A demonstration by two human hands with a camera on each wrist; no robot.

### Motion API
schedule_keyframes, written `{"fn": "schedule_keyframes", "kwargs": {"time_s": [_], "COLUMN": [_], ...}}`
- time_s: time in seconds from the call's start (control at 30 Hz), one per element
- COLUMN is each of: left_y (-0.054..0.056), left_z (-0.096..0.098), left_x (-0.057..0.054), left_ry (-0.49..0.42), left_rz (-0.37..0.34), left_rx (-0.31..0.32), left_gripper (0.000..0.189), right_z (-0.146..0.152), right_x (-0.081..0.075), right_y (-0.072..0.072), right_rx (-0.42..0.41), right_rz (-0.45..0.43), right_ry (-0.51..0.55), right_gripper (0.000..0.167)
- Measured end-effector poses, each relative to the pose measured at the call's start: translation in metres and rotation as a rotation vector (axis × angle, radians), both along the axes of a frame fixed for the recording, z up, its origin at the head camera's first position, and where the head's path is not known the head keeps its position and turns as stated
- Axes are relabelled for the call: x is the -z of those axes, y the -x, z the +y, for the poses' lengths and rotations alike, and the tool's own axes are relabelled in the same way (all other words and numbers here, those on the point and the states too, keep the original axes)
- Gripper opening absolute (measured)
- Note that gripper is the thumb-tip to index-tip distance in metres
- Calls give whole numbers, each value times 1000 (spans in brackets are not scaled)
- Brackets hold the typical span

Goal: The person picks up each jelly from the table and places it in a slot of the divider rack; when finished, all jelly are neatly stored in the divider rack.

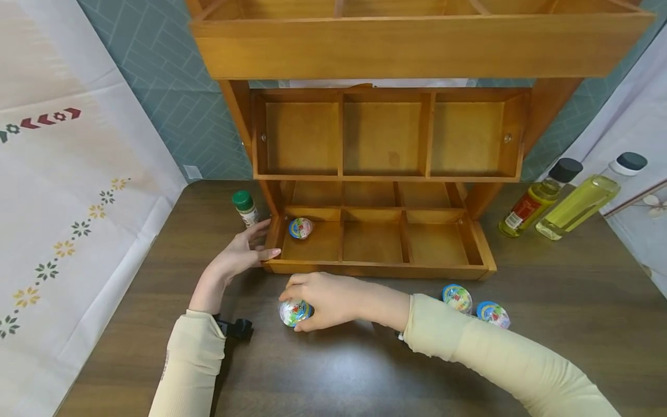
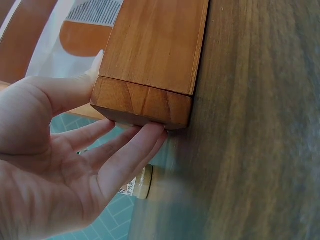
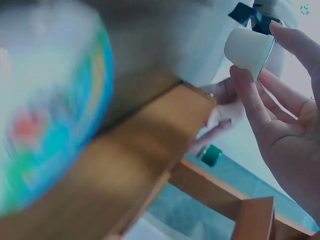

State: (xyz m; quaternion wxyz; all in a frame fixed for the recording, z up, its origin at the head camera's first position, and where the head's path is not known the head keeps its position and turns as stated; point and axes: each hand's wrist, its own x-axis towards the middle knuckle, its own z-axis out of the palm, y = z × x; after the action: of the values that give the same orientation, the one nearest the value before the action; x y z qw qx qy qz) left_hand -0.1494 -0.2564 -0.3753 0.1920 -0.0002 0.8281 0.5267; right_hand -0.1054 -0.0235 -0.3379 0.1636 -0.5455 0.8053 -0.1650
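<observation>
My right hand (image 1: 336, 298) pinches a small foil-lidded cup (image 1: 292, 311) just in front of the wooden rack (image 1: 380, 270). In the right wrist view the cup (image 3: 245, 50) shows a plain white body, held between thumb and fingers. My left hand (image 1: 234, 255) grips the left front corner of the rack's bottom tray. The left wrist view shows the thumb over the tray's edge and the fingers against its outer side. A similar cup (image 1: 300, 228) sits in the bottom tray's left compartment. Two more cups (image 1: 457, 298) (image 1: 493, 314) stand by my right forearm.
A green-capped seasoning jar (image 1: 245, 207) stands left of the rack. Two oil bottles, a dark-capped one (image 1: 534, 200) and a taller one (image 1: 586, 200), are at the right. The rack's upper tiers (image 1: 417, 49) overhang the bottom tray.
</observation>
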Motion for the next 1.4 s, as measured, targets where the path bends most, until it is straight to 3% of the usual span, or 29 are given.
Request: {"fn": "schedule_keyframes", "kwargs": {"time_s": [0.2,0.4,0.63,1.0,1.2,1.4], "left_y": [2,3,2,0,-1,0], "left_z": [0,0,-1,-2,-2,0], "left_x": [-1,-1,-2,-3,-1,2], "left_ry": [1,7,6,3,-8,-21], "left_rz": [8,17,20,8,9,15], "left_rx": [2,2,-4,-15,-15,-12], "left_gripper": [81,81,82,82,82,81], "right_z": [2,10,20,22,18,13], "right_x": [-18,-29,-39,-36,-31,-21], "right_y": [10,17,31,71,88,96], "right_rx": [8,-21,24,183,246,302], "right_rz": [90,119,160,12,29,66], "right_ry": [-50,-68,-44,72,32,-39], "right_gripper": [47,46,45,45,47,45]}}
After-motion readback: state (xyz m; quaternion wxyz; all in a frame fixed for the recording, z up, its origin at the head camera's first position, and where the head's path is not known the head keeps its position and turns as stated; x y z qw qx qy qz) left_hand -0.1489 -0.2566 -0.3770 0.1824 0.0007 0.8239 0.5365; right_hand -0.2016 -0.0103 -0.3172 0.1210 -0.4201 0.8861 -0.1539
